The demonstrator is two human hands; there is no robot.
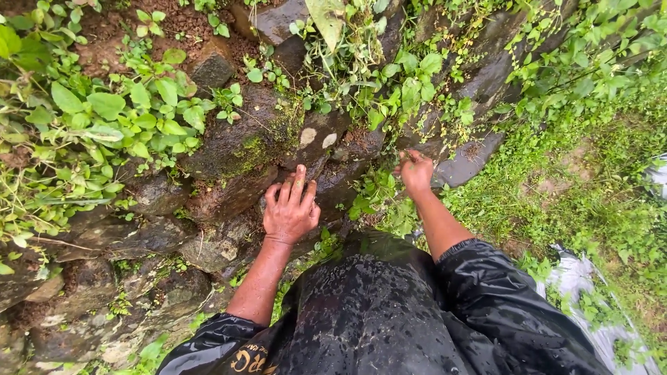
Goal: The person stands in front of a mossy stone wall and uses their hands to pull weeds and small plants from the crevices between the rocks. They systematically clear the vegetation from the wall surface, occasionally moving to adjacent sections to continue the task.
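My left hand [290, 208] lies flat with fingers spread on a wet dark stone [229, 191] of a rough stone wall [153, 236]. My right hand [415, 170] is curled closed at the base of a leafy green weed [379, 191] that grows from a gap between the stones; what the fingers hold is hidden among the leaves. Both arms come out of the rolled-up sleeves of a wet black raincoat [382, 312] that fills the bottom of the view.
Broad-leaved plants [104, 118] cover the wall's upper left, and more weeds [375, 76] hang over the top centre. Mossy stones [264, 142] show between them. Grass [590, 173] grows on the right, with a strip of clear plastic sheet [577, 278] lying in it.
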